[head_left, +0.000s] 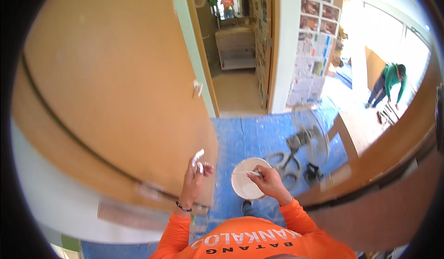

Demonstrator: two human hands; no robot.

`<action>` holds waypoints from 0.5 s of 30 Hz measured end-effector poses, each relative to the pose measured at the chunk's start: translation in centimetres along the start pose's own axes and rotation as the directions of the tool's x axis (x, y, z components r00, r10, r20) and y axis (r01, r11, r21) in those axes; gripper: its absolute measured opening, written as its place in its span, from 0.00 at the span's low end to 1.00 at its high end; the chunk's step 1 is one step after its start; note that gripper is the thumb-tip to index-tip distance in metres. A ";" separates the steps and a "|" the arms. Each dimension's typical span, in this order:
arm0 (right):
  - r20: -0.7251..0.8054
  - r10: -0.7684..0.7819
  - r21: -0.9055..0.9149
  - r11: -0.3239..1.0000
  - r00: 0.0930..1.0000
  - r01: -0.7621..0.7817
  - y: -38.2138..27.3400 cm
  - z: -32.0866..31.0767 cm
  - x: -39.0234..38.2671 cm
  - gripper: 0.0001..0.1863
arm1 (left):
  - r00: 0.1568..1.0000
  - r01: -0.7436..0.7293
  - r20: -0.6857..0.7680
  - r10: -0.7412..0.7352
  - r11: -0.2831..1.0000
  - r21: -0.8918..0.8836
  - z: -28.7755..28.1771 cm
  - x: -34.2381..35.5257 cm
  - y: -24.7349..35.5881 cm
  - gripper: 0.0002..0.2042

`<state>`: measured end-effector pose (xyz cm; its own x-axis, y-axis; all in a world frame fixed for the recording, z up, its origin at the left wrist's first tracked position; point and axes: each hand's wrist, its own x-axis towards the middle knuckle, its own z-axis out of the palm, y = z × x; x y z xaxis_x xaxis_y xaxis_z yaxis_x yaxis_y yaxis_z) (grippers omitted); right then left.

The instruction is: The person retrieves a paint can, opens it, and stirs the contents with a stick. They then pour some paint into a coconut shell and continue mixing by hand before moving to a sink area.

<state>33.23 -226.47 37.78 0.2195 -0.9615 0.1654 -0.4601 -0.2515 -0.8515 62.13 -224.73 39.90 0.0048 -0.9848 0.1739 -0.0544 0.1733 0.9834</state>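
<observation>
My left hand (pixel 195 178) is raised beside the edge of a wooden door (pixel 125 79). White wrapping or a white coating shows on its index finger and thumb, and I cannot tell which. Its fingers are apart and seem to grip nothing. Over the rim of a white bucket (pixel 245 188), my right hand (pixel 270 183) pinches a thin whitish tool (pixel 255 173), which points left across the bucket. The tool's exact kind is too small to make out. What the bucket rests on is hidden.
A grey pedestal fan (pixel 298 141) stands right of the bucket on blue floor sheeting (pixel 236 134). Ahead, a doorway opens onto a room with a cabinet (pixel 236 48) and mirror. Papers (pixel 312 60) cover a wall. A person in green (pixel 392 81) bends over at far right.
</observation>
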 end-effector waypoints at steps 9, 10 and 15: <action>-0.064 0.125 0.169 0.979 0.990 -0.112 6.9 -6.5 34.5 0.20 | 0.981 0.177 -0.067 -0.180 0.983 -0.049 1.6 31.3 -9.9 0.31; -0.062 0.125 0.204 0.973 0.990 -0.110 7.9 -7.7 38.4 0.20 | 0.984 0.168 -0.052 -0.170 0.985 -0.043 1.9 35.3 -10.5 0.32; -0.023 0.184 0.280 0.945 0.983 -0.171 12.0 -9.4 56.6 0.17 | 1.000 0.012 0.013 -0.011 0.997 -0.071 2.1 57.2 -15.0 0.32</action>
<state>32.04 -284.91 41.54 0.1109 -0.9937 0.0170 -0.2307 -0.0424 -0.9721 61.11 -283.67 34.94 -0.0074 -0.9867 0.1623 0.0169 0.1622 0.9866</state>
